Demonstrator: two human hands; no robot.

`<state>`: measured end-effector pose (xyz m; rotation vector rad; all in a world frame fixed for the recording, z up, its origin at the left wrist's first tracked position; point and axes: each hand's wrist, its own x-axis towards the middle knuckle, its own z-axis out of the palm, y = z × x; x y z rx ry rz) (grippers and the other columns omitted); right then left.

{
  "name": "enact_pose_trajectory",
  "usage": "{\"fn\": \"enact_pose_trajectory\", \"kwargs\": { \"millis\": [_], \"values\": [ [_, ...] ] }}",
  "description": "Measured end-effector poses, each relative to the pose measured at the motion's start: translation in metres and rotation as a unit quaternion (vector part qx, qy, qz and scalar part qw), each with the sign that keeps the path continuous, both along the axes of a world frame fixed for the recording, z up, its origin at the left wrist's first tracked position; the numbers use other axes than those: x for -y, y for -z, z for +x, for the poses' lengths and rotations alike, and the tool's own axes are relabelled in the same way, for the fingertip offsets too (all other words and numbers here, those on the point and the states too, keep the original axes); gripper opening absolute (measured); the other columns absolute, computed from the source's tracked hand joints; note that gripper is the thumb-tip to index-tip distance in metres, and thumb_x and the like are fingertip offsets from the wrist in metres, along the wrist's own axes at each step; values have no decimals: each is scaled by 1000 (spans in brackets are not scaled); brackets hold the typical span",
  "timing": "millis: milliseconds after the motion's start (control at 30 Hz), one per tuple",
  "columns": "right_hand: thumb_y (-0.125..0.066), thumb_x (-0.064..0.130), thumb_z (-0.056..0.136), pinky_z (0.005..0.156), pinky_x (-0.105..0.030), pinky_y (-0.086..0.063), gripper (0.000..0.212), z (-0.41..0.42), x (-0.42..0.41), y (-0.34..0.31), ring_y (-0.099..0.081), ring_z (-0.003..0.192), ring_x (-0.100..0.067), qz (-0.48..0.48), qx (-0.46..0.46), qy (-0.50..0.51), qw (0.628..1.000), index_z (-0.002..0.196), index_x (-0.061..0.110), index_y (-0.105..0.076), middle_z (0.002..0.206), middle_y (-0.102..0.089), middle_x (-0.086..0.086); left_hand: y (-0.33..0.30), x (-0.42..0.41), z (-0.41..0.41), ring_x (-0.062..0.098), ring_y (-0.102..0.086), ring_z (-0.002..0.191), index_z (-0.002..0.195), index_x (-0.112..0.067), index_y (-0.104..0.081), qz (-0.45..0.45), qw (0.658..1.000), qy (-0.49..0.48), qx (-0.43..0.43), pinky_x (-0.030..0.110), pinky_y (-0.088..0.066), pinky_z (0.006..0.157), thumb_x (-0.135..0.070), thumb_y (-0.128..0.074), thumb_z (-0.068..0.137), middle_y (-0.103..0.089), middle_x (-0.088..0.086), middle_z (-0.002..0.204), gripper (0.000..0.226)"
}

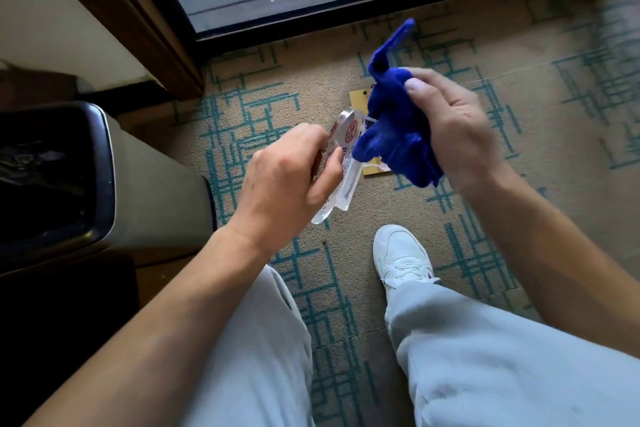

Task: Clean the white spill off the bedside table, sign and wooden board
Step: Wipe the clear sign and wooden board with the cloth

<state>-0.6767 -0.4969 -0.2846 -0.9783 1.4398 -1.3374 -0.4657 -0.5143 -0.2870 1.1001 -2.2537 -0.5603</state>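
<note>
Blue cloth bunched in right hand, against clear acrylic no-smoking sign gripped by left hand. Left: waste bin, dark liner inside.

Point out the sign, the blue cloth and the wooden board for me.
sign (347, 163): head view, clear panel below its red symbol.
blue cloth (391, 125): head view, bunched middle.
wooden board (358, 98): head view, corner showing on the carpet.

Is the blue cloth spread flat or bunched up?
Bunched up. The blue cloth is crumpled in the right hand, one corner sticking upward, beside the sign held by the left hand.
</note>
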Motion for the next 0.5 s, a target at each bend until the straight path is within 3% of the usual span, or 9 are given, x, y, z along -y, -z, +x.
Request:
{"fn": "enact_pose_trajectory", "kwargs": {
  "millis": [100,233,333,500],
  "values": [
    [-58,28,94,88,-36,-56,26,9,-1,2,-70,94,-11,-34,-279,-6,960,116,27,-71,104,-75,6,-2,0,-4,18,-47,52,87,-7,-58,14,999,-36,-23,30,-37,52,-23,-56,100,-52,-4,65,20],
    [-49,42,96,70,-39,-56,39,26,-8,11,-71,84,-27,-57,-551,-10,833,131,33,-62,97,-75,0,-2,1,-12,18,-44,48,84,-11,-56,0,996,-79,-37,28,-32,52,-23,-56,99,-49,-7,61,19],
    [-47,40,98,52,-34,-45,40,32,-9,15,-67,65,-34,-86,-638,8,765,133,27,-62,82,-69,-6,0,1,-15,17,-43,50,82,-13,-55,10,994,-101,-45,29,-31,54,-25,-55,99,-47,-8,61,21],
    [-52,33,97,48,-25,-28,41,38,-13,18,-62,53,-31,-79,-712,1,697,132,17,-64,73,-65,-8,5,0,-18,24,-51,52,81,-20,-49,34,992,-111,-48,33,-39,53,-29,-53,99,-54,-5,61,20]
  ]
}}
